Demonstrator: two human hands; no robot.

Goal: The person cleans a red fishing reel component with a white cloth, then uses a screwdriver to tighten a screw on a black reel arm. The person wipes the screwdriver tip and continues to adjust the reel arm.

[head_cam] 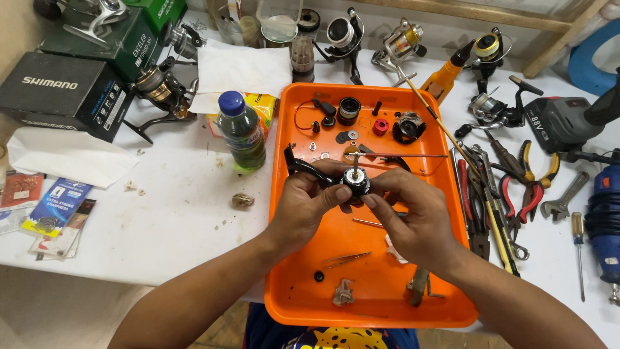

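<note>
**Reel body held in both hands over orange tray**

At far left, a black carton (61,94) and leaflets (55,210) lie on the white table (181,220). A blue-capped bottle (241,131) stands just left of the orange tray (361,304). Left hand (303,207) grasps the black reel body (354,183) by its foot, above tray centre. Right hand (413,220) pinches the same body from the right; a shaft stands upright from it. Small parts lie at the tray's far end. Pliers (533,187) lie right of the tray.

orange tray (297,284), black reel body (354,182), green bottle (243,137) with blue cap, white table (174,213)
</note>
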